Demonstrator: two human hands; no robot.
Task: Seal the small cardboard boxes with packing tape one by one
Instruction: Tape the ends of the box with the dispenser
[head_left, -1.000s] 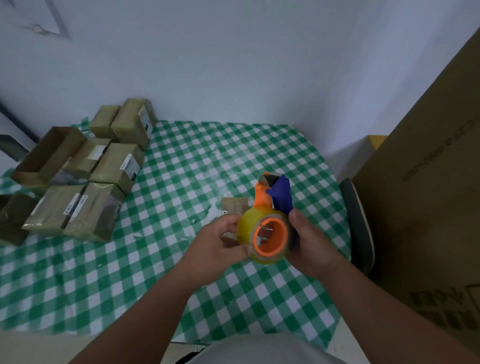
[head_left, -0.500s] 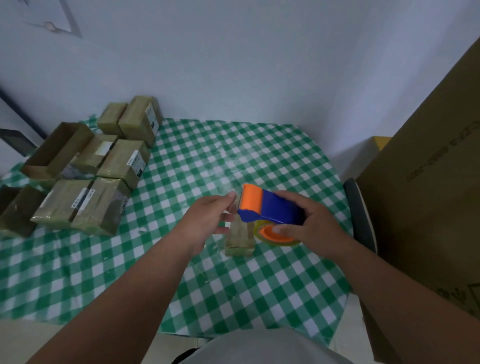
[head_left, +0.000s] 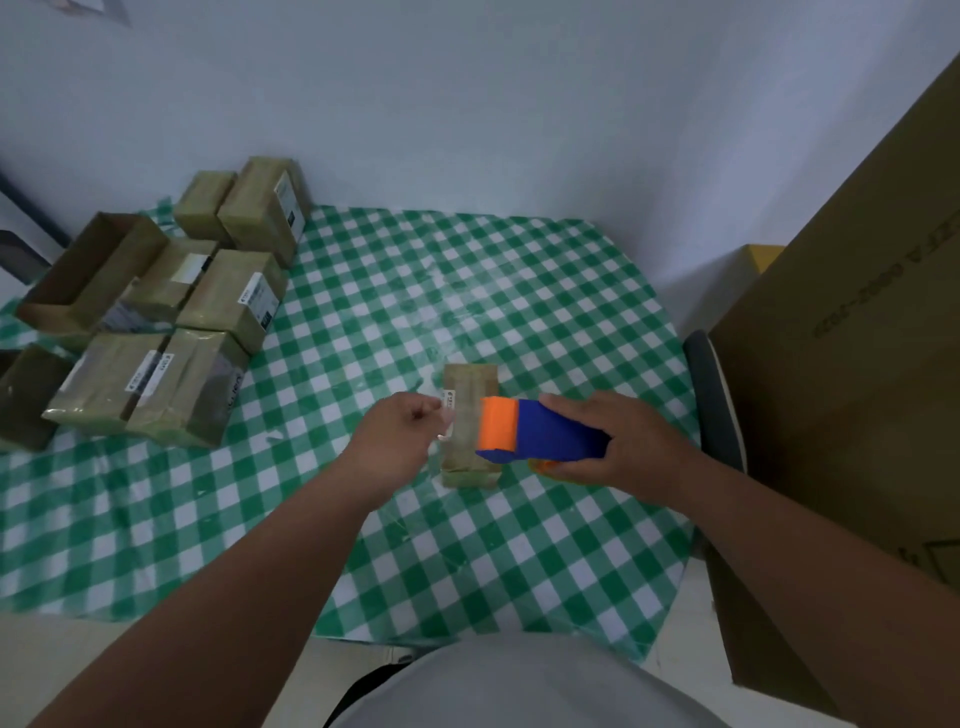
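Note:
A small cardboard box lies lengthwise on the green checked tablecloth in the middle of the table. My right hand grips a blue and orange tape dispenser, whose orange end hangs over the box's near half. My left hand sits just left of the box with its fingers curled, and it seems to pinch a strip of clear tape that runs toward the dispenser. The tape roll is mostly hidden under the dispenser.
Several taped boxes and an open-topped carton are grouped at the table's left end. A tall cardboard carton stands on the right, beside a dark chair back. A white wall runs behind the table.
The dispenser went from upright in both hands to lying flat over the box. My left hand let go of the roll and moved to the box's left side.

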